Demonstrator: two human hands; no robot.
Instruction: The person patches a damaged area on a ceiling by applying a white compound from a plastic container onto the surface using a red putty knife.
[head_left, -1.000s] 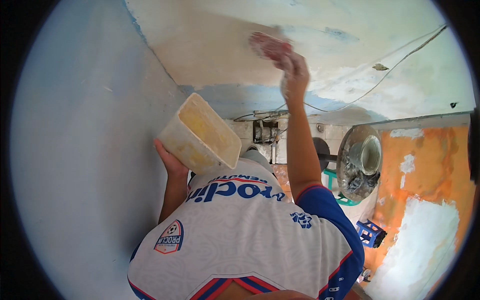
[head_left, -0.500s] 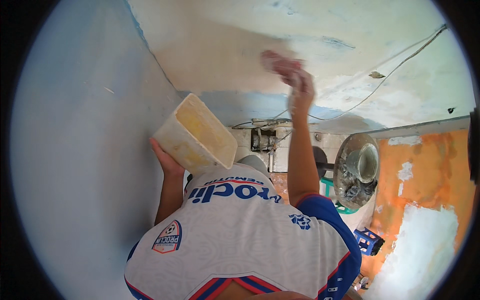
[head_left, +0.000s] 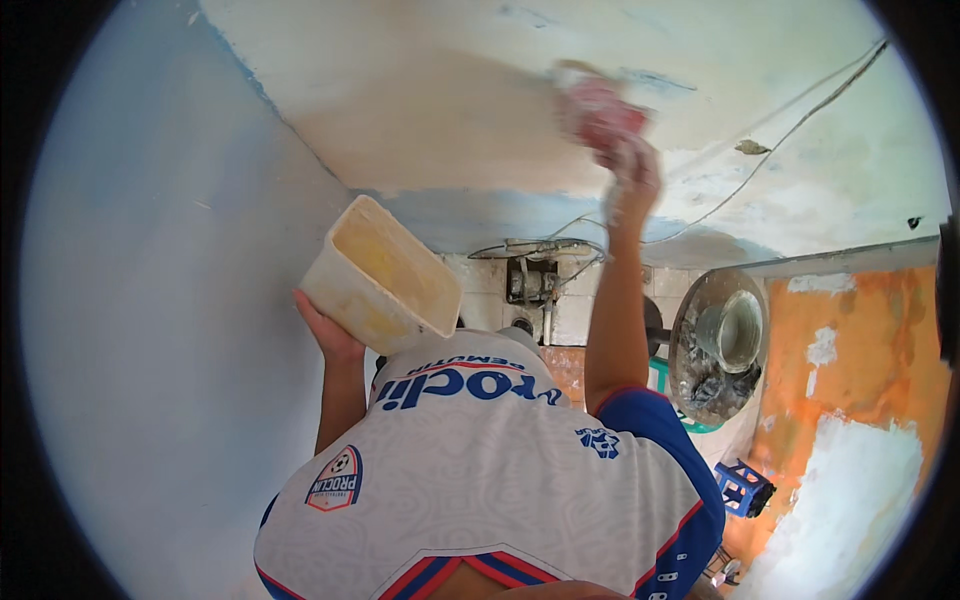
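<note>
My left hand point(head_left: 330, 325) grips a white rectangular plastic container point(head_left: 440, 310) with pale yellow residue inside, held tilted beside the blue wall at the left. My right hand point(head_left: 630, 175), dusted white and smeared by motion, is raised with fingers wrapped round a red, white-dusted flat tool point(head_left: 605, 110) against the pale plastered wall point(head_left: 450, 110) ahead. The tool's exact shape is blurred, and I cannot tell whether it touches the surface.
A round, stained stand point(head_left: 690, 365) at the right bears a pot point(head_left: 740, 325) and dark material. A blue plastic stool point(head_left: 740, 480) stands lower right by an orange patched wall point(head_left: 890, 360). Cables point(head_left: 800, 120) cross the wall; pipework point(head_left: 530, 280) lies below, near the tiles.
My right hand and the red tool have moved rightward across the wall. My left hand and the container have shifted slightly left.
</note>
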